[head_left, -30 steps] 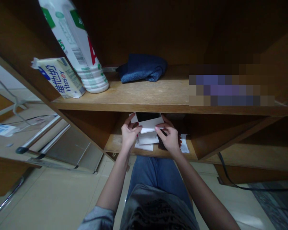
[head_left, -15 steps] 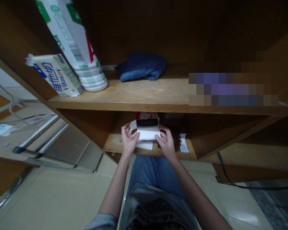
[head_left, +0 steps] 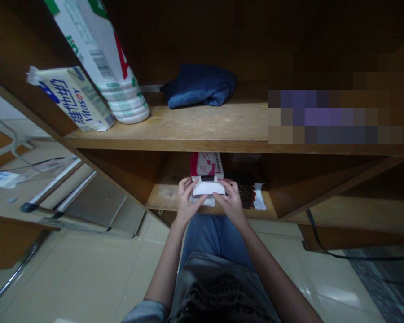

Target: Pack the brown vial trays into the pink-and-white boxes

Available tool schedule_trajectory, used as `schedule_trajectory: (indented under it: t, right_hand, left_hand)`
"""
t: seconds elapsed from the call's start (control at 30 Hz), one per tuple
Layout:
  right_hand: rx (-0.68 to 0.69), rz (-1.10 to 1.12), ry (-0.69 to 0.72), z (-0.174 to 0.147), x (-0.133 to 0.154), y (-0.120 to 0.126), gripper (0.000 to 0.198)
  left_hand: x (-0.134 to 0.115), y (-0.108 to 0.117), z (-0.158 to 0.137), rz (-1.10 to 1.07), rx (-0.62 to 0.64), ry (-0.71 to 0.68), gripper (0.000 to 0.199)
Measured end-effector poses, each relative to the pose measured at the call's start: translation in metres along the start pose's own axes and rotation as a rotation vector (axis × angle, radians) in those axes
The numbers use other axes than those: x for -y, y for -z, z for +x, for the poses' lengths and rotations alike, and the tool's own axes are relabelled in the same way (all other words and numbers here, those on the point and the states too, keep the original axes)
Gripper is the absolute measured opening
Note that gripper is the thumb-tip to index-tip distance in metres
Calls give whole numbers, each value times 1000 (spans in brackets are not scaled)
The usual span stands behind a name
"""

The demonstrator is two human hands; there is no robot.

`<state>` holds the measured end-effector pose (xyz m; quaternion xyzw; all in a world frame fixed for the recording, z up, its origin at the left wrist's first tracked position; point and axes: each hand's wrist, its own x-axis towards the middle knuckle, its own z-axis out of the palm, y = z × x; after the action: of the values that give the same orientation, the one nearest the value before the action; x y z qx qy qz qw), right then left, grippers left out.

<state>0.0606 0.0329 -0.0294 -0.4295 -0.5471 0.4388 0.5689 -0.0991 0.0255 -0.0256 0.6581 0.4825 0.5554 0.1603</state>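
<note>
Your hands work in a low gap under the top shelf. The shelf board sits close above them, so you cannot lift far. Your left hand has open room on its left, along the bare lower shelf, until the slanted wood wall. Your right hand has less room: a dark bundle and a white paper lie just beside it. The red and white box fills the space straight ahead. Behind you, the floor is open, so pulling back is easy. Up on the top shelf, the blue cloth, the big white pack and the drink carton block the left part; the middle is bare wood.
</note>
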Motion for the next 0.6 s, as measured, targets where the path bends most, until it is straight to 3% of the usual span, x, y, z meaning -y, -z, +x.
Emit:
schedule_trajectory:
  t: [0.23, 0.37, 0.6]
  right_hand:
    - [-72, 10, -55, 14, 3, -1, 44]
    - [-165, -100, -66, 29, 1, -2, 60]
    - [-122, -251, -38, 40, 9, 1, 55]
  left_hand:
    - [-6, -3, 14, 170, -71, -2, 27]
    - [-9, -8, 26, 227, -138, 89, 42]
    - [-2, -16, 33, 204, -168, 156, 49]
